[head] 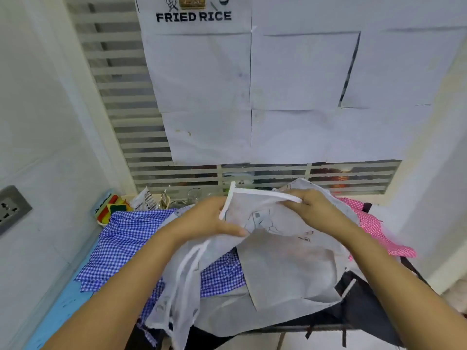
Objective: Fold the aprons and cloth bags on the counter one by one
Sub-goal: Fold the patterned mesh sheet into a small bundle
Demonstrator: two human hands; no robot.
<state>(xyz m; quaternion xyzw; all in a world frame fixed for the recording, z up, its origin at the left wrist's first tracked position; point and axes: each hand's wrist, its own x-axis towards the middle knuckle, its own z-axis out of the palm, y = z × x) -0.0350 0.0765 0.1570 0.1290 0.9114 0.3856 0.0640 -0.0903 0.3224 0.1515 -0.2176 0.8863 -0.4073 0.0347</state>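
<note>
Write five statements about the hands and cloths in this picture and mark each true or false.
1. The left hand and right hand both hold the white cloth bag. True.
2. The blue checked cloth lies right of the bag. False: it lies left; the pink checked cloth lies right.
3. The wall sign reads FRIED RICE. True.
4. The bag lies folded flat. False: it is lifted and crumpled.
5. The socket is on the right wall. False: it is on the left wall.
</note>
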